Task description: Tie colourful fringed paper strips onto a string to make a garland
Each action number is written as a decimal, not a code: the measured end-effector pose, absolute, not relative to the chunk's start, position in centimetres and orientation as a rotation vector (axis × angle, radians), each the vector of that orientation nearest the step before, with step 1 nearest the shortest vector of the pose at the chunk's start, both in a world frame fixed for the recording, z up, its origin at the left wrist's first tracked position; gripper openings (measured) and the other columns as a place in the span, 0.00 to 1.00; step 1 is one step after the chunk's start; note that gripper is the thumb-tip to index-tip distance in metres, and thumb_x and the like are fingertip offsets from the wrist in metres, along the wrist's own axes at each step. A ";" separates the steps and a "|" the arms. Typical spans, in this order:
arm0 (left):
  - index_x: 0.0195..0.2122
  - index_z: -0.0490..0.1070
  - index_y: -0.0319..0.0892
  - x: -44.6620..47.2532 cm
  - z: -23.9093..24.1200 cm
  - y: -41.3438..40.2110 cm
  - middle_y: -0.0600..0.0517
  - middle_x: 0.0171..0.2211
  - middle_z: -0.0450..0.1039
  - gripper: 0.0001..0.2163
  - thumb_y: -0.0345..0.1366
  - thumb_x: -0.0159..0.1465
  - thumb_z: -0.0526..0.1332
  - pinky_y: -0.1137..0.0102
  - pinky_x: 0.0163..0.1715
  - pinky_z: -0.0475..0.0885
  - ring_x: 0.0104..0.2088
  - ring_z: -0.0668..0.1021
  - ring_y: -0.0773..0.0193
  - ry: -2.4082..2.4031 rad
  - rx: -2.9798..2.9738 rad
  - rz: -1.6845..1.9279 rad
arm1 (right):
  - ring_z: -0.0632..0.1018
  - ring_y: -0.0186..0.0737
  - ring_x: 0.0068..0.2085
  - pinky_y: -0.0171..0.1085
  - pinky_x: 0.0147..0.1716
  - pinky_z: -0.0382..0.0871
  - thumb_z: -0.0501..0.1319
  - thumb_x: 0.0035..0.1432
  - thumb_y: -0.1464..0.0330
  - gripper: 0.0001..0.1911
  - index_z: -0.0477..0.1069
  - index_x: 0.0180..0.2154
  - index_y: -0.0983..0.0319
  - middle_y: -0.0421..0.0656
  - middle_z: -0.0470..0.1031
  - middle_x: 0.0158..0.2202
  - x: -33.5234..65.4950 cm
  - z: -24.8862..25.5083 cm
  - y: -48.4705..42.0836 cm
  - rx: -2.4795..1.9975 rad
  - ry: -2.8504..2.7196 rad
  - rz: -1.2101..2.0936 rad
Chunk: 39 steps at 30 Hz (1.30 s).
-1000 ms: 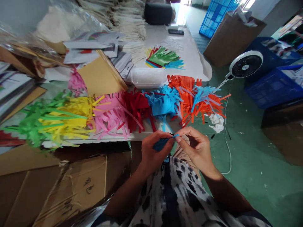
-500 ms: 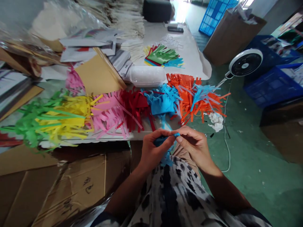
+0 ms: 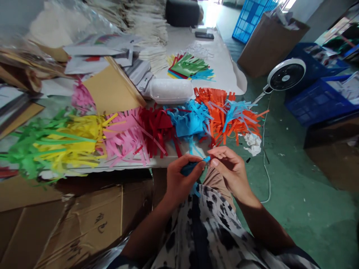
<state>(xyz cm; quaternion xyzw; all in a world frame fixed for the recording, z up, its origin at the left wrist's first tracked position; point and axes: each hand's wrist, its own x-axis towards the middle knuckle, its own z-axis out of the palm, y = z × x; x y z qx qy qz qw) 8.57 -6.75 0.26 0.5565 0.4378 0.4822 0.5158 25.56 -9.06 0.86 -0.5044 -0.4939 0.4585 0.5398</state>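
Below frame centre I see the left hand (image 3: 182, 175) pinching blue paper (image 3: 187, 169), apparently to steady its tip; the right hand (image 3: 231, 171), seemingly empty, hovers beside, fingers parted.

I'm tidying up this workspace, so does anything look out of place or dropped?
Yes: a crumpled white wad, perhaps paper or plastic, lies apparently on the green floor near the thin white cable, right of the white-covered table, like dropped litter.

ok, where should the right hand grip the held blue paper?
The exposed tip of the blue paper, likely best pinched from its right: it juts toward the right hand, while the left hand covers much of the rest.
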 end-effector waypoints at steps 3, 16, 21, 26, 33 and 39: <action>0.34 0.81 0.41 8.5 0.2 -6.8 0.53 0.30 0.81 0.06 0.37 0.67 0.68 0.74 0.35 0.72 0.31 0.79 0.67 1.049 1.478 1.166 | 0.74 0.35 0.36 0.35 0.38 0.67 0.68 0.67 0.64 0.05 0.78 0.37 0.56 0.37 0.75 0.34 26.2 1.3 -9.0 -1.261 -1.271 0.995; 0.29 0.81 0.38 7.3 1.5 -4.5 0.49 0.28 0.79 0.17 0.48 0.67 0.69 0.71 0.39 0.70 0.32 0.77 0.64 0.665 1.187 0.622 | 0.73 0.38 0.38 0.40 0.40 0.65 0.60 0.71 0.71 0.05 0.69 0.38 0.58 0.39 0.72 0.36 26.6 3.5 -9.2 -1.209 -1.779 0.723; 0.28 0.81 0.39 7.6 0.5 -4.7 0.50 0.27 0.78 0.16 0.48 0.63 0.72 0.71 0.37 0.70 0.30 0.76 0.65 0.567 0.986 0.594 | 0.73 0.39 0.38 0.41 0.41 0.64 0.59 0.73 0.69 0.06 0.69 0.38 0.58 0.40 0.74 0.35 26.7 3.8 -9.4 -1.201 -1.778 0.796; 0.32 0.83 0.38 7.5 -0.3 -4.8 0.48 0.29 0.78 0.18 0.51 0.66 0.69 0.70 0.38 0.71 0.32 0.76 0.64 0.561 0.946 0.563 | 0.75 0.38 0.39 0.39 0.41 0.65 0.59 0.73 0.70 0.09 0.70 0.36 0.57 0.38 0.76 0.32 26.9 4.2 -9.2 -1.140 -1.808 0.879; 0.30 0.80 0.39 7.9 -1.0 -5.3 0.52 0.24 0.76 0.16 0.48 0.62 0.73 0.73 0.32 0.69 0.27 0.74 0.67 0.566 0.835 0.602 | 0.75 0.38 0.38 0.39 0.42 0.66 0.58 0.75 0.66 0.10 0.67 0.37 0.57 0.39 0.74 0.33 26.6 3.1 -9.6 -1.129 -1.677 1.046; 0.30 0.79 0.38 8.1 -2.5 -6.3 0.51 0.25 0.76 0.14 0.44 0.61 0.75 0.71 0.37 0.74 0.27 0.76 0.68 0.567 0.719 0.608 | 0.70 0.37 0.38 0.38 0.39 0.65 0.56 0.76 0.63 0.09 0.68 0.39 0.57 0.39 0.66 0.36 27.6 3.7 -9.3 -1.156 -1.388 0.929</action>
